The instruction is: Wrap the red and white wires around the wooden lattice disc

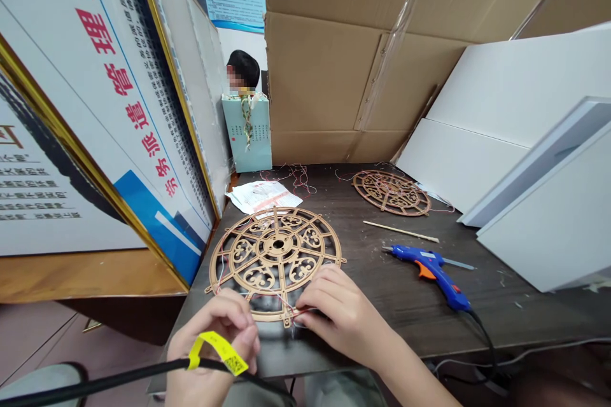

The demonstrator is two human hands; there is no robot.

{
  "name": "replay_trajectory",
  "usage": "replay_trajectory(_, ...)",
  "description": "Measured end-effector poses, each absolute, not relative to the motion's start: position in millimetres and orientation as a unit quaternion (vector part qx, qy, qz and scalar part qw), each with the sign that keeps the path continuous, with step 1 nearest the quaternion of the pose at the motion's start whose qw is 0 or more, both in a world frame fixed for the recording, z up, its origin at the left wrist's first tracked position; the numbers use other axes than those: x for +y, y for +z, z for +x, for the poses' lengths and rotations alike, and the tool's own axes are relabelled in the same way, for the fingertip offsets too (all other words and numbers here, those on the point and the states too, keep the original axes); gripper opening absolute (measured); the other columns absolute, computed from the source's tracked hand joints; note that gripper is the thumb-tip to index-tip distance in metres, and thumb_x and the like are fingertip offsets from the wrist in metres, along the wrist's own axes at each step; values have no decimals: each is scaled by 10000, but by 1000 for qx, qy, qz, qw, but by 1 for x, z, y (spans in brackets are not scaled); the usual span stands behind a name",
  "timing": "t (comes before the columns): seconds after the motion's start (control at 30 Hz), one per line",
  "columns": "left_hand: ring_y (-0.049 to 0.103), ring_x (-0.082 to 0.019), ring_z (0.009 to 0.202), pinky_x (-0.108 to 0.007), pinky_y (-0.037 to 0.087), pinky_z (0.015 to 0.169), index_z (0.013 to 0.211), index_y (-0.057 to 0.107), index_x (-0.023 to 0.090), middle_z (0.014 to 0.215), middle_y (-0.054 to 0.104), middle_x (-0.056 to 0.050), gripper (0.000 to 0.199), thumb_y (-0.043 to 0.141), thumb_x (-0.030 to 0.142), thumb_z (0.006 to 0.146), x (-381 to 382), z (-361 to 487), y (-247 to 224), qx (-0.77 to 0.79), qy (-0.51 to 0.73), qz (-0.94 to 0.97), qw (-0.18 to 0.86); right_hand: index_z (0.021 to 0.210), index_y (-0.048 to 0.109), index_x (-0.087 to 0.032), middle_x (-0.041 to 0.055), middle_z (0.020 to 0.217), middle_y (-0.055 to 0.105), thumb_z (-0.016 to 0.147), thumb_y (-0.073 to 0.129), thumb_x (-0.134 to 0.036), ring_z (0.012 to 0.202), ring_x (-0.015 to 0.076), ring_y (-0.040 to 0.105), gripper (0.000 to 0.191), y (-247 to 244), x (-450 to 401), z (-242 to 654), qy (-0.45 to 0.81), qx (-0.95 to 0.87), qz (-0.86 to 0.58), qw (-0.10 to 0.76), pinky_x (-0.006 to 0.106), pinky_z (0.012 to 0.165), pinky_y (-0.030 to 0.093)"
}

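Note:
A round wooden openwork wheel (278, 244) with scrolled cut-outs lies before me at the front of the dark table. At its near right rim, my right hand (341, 311) has its fingertips pinched on a thin red-and-white wire (305, 311). My left hand (222, 324) is curled just off the wheel's near left edge, thumb and fingers pressed together. Whatever sits between those fingers is too small or hidden to make out. In front of the left wrist runs a black cable (119, 378) bearing a yellow tag (217, 350).
To the right lies a blue glue gun (432, 270) beside a thin wooden stick (401, 231). A second wooden wheel (391, 193) with red wire is farther back. Crumpled paper (265, 196) and a light-blue bag (248, 133) are behind; cardboard (324, 76) and white boards (548, 203) border the table.

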State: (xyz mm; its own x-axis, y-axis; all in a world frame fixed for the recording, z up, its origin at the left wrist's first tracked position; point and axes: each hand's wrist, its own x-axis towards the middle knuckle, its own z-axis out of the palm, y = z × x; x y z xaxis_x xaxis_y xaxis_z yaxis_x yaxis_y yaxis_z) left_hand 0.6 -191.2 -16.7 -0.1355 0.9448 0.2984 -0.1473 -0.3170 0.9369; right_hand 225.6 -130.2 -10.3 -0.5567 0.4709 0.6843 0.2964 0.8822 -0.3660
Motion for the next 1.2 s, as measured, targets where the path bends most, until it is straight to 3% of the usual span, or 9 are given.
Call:
replay_trajectory(0.2,581,-127,488,-207,449,377,772,577,189,697,555,12,196,714,231,906,-196,11,-16,381,628,479,480,1003,610,-165,26,898,694,981,682,-165,876,168,555,74,-9,-130,226,104,-876,-219,417,344,863,452)
replay_trajectory(0.4,481,-82,461,-166,373,431,676,476,170,569,501,18,373,576,280,1018,-189,12,-11,359,640,517,441,998,599,-166,23,894,688,978,690,-170,877,172,561,93,-11,-130,227,102,-875,-222,418,347,865,449)
replay_trajectory(0.47,503,-91,457,-169,383,406,699,507,182,590,505,25,341,577,288,1015,-188,13,-8,347,647,505,453,997,596,-169,23,890,687,979,689,-174,873,173,562,94,-10,-131,227,101,-875,-221,418,344,859,450)
replay_trajectory(0.53,549,-106,452,-175,396,366,810,589,224,645,555,35,180,629,267,980,-190,16,-4,362,642,506,448,997,593,-172,25,883,685,982,682,-178,868,176,561,90,-9,-131,226,101,-875,-220,418,340,848,452)
replay_trajectory(0.63,589,-104,465,-190,460,395,916,673,258,751,655,21,60,668,204,942,-194,22,2,432,594,597,322,1005,588,-174,38,898,677,982,661,-168,901,184,569,77,-7,-132,224,111,-873,-219,421,344,883,464)
replay_trajectory(0.73,670,-136,679,-240,579,661,935,729,260,838,703,-6,111,669,166,929,-192,28,6,441,541,707,115,1034,573,-172,50,930,666,968,634,-152,926,183,569,92,-3,-132,223,150,-865,-210,431,342,910,471)
replay_trajectory(0.83,634,-162,896,-271,537,846,1030,751,271,918,681,-26,214,684,113,902,-187,32,4,416,521,745,-29,1041,557,-179,48,926,649,974,579,-164,888,178,545,73,0,-134,224,172,-865,-204,425,348,861,455)
replay_trajectory(0.97,559,-174,971,-285,474,865,1091,738,266,986,625,-48,310,684,43,883,-181,32,-2,409,501,759,-74,1019,536,-183,41,892,611,985,529,-158,834,172,513,43,2,-136,226,202,-845,-238,434,335,803,435)
replay_trajectory(1.2,530,-200,963,-330,444,881,1017,711,266,933,617,-36,244,696,67,876,-179,31,-4,425,513,744,-53,1033,542,-184,30,860,605,978,555,-129,812,165,524,78,3,-134,225,177,-844,-219,457,333,794,420)
